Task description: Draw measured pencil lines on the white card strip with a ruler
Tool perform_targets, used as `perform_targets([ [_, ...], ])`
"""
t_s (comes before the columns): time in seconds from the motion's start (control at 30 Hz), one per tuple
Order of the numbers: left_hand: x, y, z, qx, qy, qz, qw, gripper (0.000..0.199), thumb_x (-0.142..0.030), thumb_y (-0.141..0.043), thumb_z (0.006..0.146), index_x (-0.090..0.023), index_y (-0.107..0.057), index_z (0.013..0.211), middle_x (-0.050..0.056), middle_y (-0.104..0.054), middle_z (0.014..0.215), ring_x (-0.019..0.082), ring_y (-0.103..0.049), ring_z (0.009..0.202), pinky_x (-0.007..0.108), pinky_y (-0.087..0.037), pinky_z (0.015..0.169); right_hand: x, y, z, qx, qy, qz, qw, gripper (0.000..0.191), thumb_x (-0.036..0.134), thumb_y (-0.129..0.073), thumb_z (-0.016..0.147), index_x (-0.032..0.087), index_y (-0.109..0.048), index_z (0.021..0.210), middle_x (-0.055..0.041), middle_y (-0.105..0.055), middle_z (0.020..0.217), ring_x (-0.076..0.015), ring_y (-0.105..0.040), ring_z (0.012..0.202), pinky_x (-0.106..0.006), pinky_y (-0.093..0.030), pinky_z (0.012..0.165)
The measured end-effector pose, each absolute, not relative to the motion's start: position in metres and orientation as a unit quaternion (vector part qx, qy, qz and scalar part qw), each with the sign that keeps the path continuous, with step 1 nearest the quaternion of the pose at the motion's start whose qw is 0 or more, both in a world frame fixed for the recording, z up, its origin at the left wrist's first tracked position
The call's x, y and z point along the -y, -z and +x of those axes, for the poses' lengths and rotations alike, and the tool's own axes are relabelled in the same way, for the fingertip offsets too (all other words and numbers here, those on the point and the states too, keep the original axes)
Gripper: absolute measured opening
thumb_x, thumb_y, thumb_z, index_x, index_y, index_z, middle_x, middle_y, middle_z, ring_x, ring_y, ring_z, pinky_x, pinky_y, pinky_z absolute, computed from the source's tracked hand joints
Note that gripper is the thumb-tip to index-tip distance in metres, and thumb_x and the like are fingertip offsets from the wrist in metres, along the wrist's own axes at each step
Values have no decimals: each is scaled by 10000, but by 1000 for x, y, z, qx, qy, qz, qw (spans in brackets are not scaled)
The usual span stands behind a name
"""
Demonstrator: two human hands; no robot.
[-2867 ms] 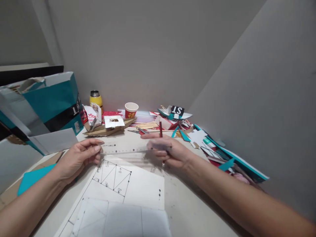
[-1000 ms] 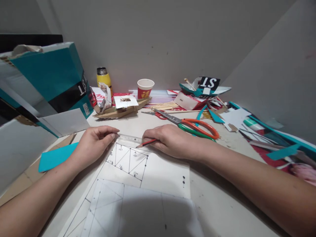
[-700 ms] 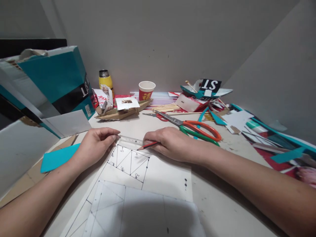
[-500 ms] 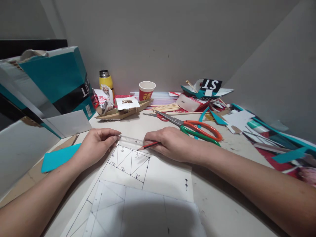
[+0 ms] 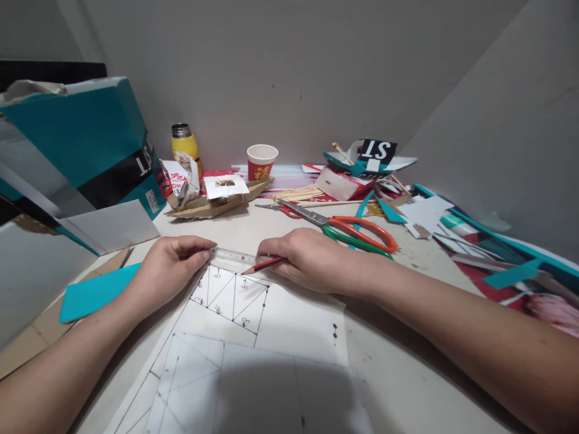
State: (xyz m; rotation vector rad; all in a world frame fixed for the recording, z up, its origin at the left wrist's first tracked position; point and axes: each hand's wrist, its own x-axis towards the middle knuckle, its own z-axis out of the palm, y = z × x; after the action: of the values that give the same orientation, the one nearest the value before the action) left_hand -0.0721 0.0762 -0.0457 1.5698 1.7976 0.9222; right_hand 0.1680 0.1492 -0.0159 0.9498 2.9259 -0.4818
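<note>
A clear ruler (image 5: 233, 256) lies along the top edge of a pencil-drawn truss pattern on a white sheet (image 5: 298, 319). My left hand (image 5: 174, 265) pinches the ruler's left end between thumb and fingers. Near its other end, my right hand (image 5: 303, 259) has its fingers closed round a red and black pencil (image 5: 265, 265), whose tip points left at the drawn line. The fingers of my right hand hide that end of the ruler. Closer to me, another sheet with faint lines (image 5: 257, 386) overlaps the drawing.
Large scissors (image 5: 357, 232) lie beyond my right hand. Behind stand a paper cup (image 5: 262, 163), a yellow bottle (image 5: 184, 144) and a cardboard boat shape (image 5: 212, 208). A teal box (image 5: 85, 138) rises at left; a teal piece (image 5: 97, 292) lies beside my left forearm. Scraps (image 5: 425, 211) fill the right.
The whole view has shifted slightly, so things appear a little further left. The pencil tip has moved slightly left along the drawn line; both hands keep their grips.
</note>
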Motion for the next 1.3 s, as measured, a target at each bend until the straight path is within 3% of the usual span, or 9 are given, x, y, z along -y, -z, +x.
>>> perform_targets([
  [0.37,-76,48,-70,-669,-343,597,280,192,-330,-686,828,-268,-824,947,16,-833,968,241,-749,902,338,-594,869,-147,13,167,-931,178,317,34,138,151,-576,928,172,-710,904,-17,-643,679,-139,-495,599,-256,-264,566],
  [1.3,-75,47,-66,-662,-357,581,310,194,-317,-657,840,-246,-816,927,43,-827,944,241,-735,870,355,-591,849,-148,15,166,-919,217,326,34,166,123,-551,945,159,-710,918,-59,-734,776,-170,-606,666,-257,-355,621],
])
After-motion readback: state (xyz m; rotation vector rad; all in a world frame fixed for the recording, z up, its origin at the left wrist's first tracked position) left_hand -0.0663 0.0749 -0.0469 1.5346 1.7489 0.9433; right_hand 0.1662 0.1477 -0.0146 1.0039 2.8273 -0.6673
